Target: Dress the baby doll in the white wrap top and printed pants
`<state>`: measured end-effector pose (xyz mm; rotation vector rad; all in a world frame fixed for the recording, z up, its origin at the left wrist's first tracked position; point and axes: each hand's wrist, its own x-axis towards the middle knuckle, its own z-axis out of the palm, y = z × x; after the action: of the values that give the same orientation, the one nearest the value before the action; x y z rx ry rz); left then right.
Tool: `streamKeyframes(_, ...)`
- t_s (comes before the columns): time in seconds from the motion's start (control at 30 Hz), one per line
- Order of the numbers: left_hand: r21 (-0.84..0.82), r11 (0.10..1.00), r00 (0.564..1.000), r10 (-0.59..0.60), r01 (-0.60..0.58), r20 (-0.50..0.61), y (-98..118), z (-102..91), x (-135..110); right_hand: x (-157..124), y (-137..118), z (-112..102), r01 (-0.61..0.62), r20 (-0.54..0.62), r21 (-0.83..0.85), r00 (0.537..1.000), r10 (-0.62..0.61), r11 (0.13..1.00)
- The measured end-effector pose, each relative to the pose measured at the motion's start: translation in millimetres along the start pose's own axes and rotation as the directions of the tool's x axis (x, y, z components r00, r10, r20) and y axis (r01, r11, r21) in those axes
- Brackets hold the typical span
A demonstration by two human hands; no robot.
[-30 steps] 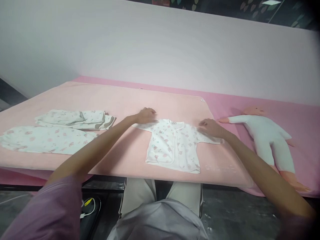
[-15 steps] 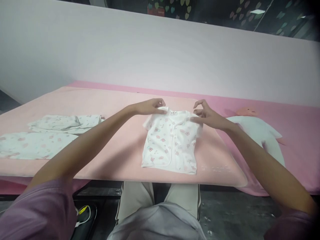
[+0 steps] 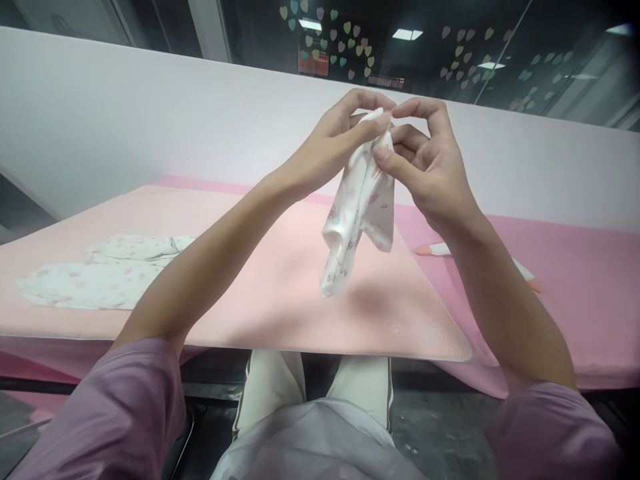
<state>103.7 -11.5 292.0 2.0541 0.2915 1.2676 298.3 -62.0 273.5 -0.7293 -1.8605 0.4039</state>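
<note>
A small white baby shirt with a pinkish print hangs bunched in the air above the pink table mat. My left hand pinches its top edge between thumb and fingers. Close against it, my right hand grips the same top part, its thumb pressed on the cloth and its index finger arched toward the left fingertips. The lower part of the shirt dangles loose in narrow folds. The neckline is mostly hidden by my fingers.
Two printed white garments lie on the mat to the left, partly behind my left arm. Right of the mat, a doll-like figure in white lies on pink cloth, largely covered by my right forearm. A white partition stands behind.
The shirt lay spread flat on the mat; now it is lifted and gathered. Both hands have risen and come together at its top. The view has tilted upward slightly.
</note>
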Motion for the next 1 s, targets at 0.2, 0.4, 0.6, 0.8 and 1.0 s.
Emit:
streamKeyframes(0.2,0.001,1.000,1.000,0.010,-0.010,0.013,20,-1.5,-10,-9,-17,9,0.073,-0.070,-0.027,0.995,-0.075,0.997)
streamKeyframes(0.4,0.056,0.994,0.995,0.098,-0.097,0.000,27,-14.5,-18,-20,14,30,0.028,-0.066,0.085,0.998,-0.023,0.996)
streamKeyframes(0.6,0.054,0.996,0.996,0.076,-0.074,-0.036,31,-33.2,-30,-25,42,67,-0.324,0.415,0.303,0.892,0.182,0.896)
streamKeyframes(0.8,0.003,0.998,0.976,-0.067,0.069,-0.208,21,-67.7,-49,-32,21,124,-0.392,0.375,0.385,0.894,0.247,0.836)
streamKeyframes(1.0,-0.299,0.946,0.893,-0.240,0.127,-0.380,15,-97.1,-100,-28,22,178,-0.460,0.541,0.529,0.830,0.134,0.713)
